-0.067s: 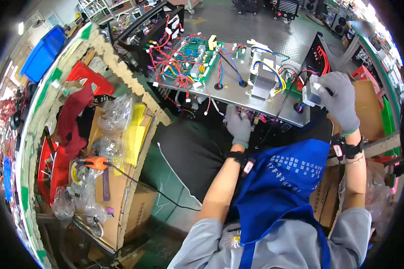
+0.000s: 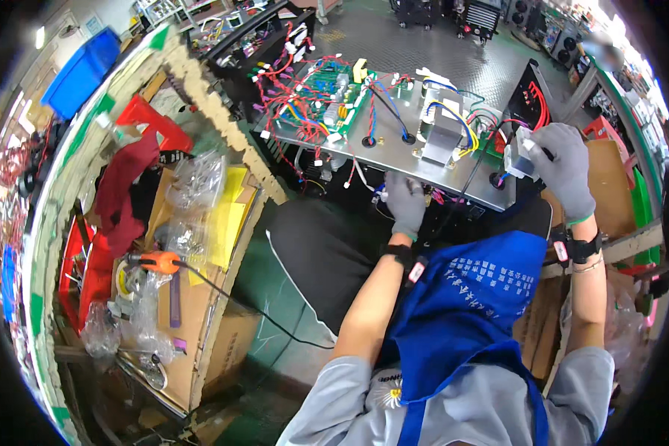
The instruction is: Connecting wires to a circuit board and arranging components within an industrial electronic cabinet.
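My left hand (image 2: 405,201), in a grey glove, is under the front edge of a metal plate (image 2: 442,181), fingers curled among wires and a small white connector (image 2: 379,192); what it grips is unclear. My right hand (image 2: 561,163), also gloved, grips a silver boxy component (image 2: 522,152) at the plate's right end, above a black grommet with wires (image 2: 498,178). The plate bears a green circuit board (image 2: 318,93) with tangled red wires and a larger silver component (image 2: 442,136) with yellow and blue wires.
A cluttered shelf at left holds red bins (image 2: 167,126), a dark red cloth (image 2: 115,201), plastic bags and an orange-handled tool (image 2: 156,262). A blue bin (image 2: 78,70) stands upper left. Cardboard (image 2: 609,186) and a green-edged rack (image 2: 635,123) stand at right. Another person (image 2: 600,52) is far upper right.
My left hand has shifted a little to the right, and a white connector now shows beside its fingertips. My right hand stays on the silver component. The view has moved slightly.
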